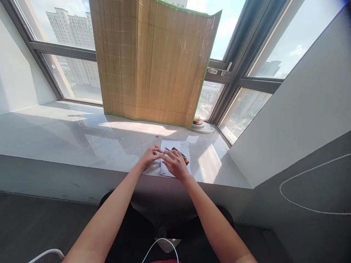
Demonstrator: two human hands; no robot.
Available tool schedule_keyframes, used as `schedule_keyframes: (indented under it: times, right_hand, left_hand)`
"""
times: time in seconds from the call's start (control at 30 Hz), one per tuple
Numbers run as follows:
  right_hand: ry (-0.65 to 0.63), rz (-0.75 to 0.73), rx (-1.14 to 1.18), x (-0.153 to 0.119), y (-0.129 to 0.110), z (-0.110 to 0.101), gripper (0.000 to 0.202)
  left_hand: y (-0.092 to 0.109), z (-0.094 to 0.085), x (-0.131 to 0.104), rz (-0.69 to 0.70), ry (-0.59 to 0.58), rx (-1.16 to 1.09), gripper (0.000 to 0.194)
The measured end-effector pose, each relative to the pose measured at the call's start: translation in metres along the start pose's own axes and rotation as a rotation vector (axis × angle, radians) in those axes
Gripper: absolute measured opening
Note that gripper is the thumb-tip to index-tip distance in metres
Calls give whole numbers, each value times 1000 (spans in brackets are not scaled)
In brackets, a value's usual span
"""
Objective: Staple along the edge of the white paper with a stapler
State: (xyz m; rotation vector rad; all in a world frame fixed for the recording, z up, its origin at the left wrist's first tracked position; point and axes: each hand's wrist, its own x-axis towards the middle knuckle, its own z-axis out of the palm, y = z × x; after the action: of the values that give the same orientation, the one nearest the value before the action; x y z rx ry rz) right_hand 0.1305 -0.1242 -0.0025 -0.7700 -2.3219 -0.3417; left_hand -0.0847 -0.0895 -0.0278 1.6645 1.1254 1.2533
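Note:
My left hand (150,156) is at the left edge of a white sheet of paper (166,171) on the window ledge, its fingers bent in toward the thumb. From the other side my right hand (176,163) reaches over the paper, and its fingertips meet those of the left. Both look closed in a pinch; anything between the fingertips is too small or hidden to name. Just beyond the right hand lies a slim black tool with an orange end (186,160), partly covered by that hand. A speckled grey patch (185,148) shows on the paper's right side.
A green-edged bamboo blind (153,65) stands against the window behind the ledge (115,153). Stacked round plates or discs (199,125) sit in the corner by its lower right. Small dark bits (157,136) lie beyond the paper. A white cord (290,197) loops at the right.

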Motion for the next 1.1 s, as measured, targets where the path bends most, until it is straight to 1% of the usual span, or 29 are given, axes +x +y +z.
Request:
schedule_keyframes:
  times: [0.03,0.1,0.23,0.33,0.5,0.6,0.67,0.73,0.77,0.83,0.87,0.9,0.97,1.0,1.03,1.1]
  right_hand:
    - [-38,-70,-17,2,-1,2,29]
    - [-79,-113,-64,5,-2,7,27]
    - [-86,-89,-125,9,3,18,26]
    - [-64,-72,-152,13,8,20,23]
    - [-44,-119,-184,18,9,14,24]
    - [-24,-111,-194,16,6,7,26]
    - [26,-79,-167,15,11,-3,26]
    - [111,14,-124,15,28,-15,24]
    - [166,105,-99,15,43,-21,22]
    - [246,255,-101,14,81,-30,21]
    - [291,378,-83,12,103,-32,18]
    - [306,492,-58,9,125,-33,17]
    - [286,700,-29,1,167,-29,17]
    - [253,798,-29,-3,184,-25,18]
    - [205,884,-27,-8,198,-20,20]
    - [114,976,-10,-17,218,-9,21]
  left_hand:
    - [1,-1,-1,20,-8,14,35]
    - [3,-2,-1,47,-20,43,31]
    - [8,-3,-2,57,-40,53,29]
    - [13,-3,-2,51,-54,35,31]
    - [21,-2,-3,39,-71,7,37]
    - [20,-2,-3,26,-86,-1,39]
    - [18,-2,-2,14,-73,-5,44]
    - [15,-2,-2,8,-57,-2,46]
    - [15,-1,-2,1,-55,4,44]
    - [13,-1,-2,-18,-57,19,41]
    - [13,-1,-2,-27,-58,24,39]
    - [13,-1,-2,-36,-56,28,37]
    - [11,0,-1,-48,-46,29,35]
    - [11,0,-1,-53,-40,27,34]
    - [10,0,-1,-58,-34,25,33]
    - [8,0,0,-61,-33,24,31]
